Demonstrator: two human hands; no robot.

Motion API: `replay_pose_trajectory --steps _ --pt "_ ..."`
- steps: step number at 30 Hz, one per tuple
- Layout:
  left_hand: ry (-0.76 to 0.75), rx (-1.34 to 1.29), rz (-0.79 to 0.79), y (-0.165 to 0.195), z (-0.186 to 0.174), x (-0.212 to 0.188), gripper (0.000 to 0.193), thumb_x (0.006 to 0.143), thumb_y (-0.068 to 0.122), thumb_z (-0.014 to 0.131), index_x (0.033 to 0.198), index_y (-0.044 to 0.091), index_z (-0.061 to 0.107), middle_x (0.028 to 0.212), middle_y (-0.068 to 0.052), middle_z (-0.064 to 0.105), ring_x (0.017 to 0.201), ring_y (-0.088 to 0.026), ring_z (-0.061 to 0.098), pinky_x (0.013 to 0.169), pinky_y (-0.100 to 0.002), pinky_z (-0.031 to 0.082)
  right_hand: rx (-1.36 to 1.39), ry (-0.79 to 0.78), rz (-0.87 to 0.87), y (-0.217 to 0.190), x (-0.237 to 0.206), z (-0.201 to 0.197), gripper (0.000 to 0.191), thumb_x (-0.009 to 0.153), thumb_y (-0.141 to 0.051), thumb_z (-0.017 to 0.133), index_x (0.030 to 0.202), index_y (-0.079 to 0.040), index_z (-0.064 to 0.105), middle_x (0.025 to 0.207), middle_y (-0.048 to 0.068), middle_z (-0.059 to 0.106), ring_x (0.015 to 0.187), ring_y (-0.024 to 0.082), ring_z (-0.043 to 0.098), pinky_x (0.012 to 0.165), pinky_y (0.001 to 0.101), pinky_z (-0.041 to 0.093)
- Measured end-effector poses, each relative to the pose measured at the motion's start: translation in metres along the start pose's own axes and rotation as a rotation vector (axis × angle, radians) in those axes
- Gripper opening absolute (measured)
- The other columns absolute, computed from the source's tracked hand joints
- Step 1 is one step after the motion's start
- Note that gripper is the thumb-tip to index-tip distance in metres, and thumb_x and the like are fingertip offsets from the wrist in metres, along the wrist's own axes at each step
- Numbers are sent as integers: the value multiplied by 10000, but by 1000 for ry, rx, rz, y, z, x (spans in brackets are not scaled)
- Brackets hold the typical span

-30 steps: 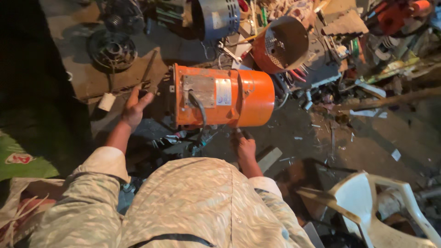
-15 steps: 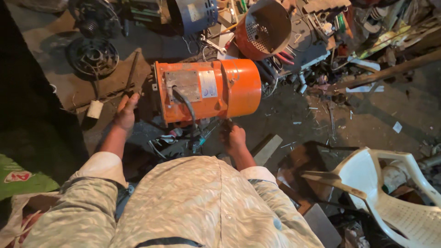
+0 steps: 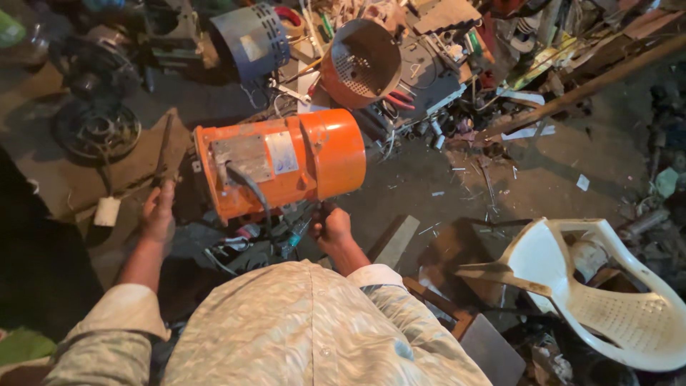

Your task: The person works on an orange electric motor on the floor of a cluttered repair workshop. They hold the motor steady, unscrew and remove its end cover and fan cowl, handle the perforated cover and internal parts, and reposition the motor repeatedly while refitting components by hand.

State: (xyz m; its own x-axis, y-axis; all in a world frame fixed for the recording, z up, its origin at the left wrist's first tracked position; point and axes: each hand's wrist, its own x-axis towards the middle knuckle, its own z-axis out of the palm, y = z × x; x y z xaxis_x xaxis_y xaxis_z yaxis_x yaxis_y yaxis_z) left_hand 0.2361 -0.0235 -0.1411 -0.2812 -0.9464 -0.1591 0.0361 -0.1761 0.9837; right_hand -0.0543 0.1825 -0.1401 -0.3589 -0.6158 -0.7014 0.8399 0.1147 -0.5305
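I note the orange electric motor [image 3: 286, 164] lying on its side on the workshop floor [image 3: 543, 179], centre-left of the frame, grey plate and cable uppermost, presumably so the terminals face me. My left hand [image 3: 157, 214], left of the motor, has its fingers closed round a dark, slim tool whose shaft runs up beside the casing; what kind of tool, I cannot tell. My right hand [image 3: 330, 227] sits just under the motor's lower edge, fingers curled; whether it grips anything I cannot tell. An orange perforated cover [image 3: 361, 63] lies above, a white plastic chair [image 3: 614, 300] at lower right.
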Motion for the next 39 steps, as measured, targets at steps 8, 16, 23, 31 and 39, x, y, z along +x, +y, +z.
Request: replay_pose_trajectory --steps 8,16,23,31,39 --pt "87 146 345 41 14 -13 606 1055 346 709 1436 -32 428 1321 -113 579 1226 -219 589 1065 -371 499 -449 145 6 -30 -9 -23 271 1013 -253 550 939 -31 688 757 77 681 552 172 587 456 301 417" --pt "75 783 875 123 127 -34 641 1047 407 643 1484 1 409 1520 -236 424 1456 -418 401 1250 -543 327 -1071 285 -1157 -155 -16 -58 186 993 -189 647 986 -4 643 776 78 696 696 162 680 653 322 539" --pt "167 911 716 127 224 36 599 1060 407 686 1453 15 460 1543 -254 407 1511 -443 343 1270 -575 280 -923 109 -1037 -268 59 -54 139 965 -146 687 986 -19 634 724 19 635 650 73 581 587 268 486" --pt "324 1108 235 98 261 60 538 1025 277 718 1398 -38 494 1492 -327 485 1367 -523 475 1160 -596 406 -956 -169 -1017 -427 152 -55 75 983 -64 694 990 -18 634 794 -7 619 699 49 549 622 242 454" --pt "398 971 166 35 242 74 429 1117 252 631 1323 -118 566 1193 -313 649 1134 -452 654 1005 -505 533 -1181 -395 -1013 -498 214 25 88 981 -58 699 971 5 638 772 20 655 694 53 566 636 240 483"
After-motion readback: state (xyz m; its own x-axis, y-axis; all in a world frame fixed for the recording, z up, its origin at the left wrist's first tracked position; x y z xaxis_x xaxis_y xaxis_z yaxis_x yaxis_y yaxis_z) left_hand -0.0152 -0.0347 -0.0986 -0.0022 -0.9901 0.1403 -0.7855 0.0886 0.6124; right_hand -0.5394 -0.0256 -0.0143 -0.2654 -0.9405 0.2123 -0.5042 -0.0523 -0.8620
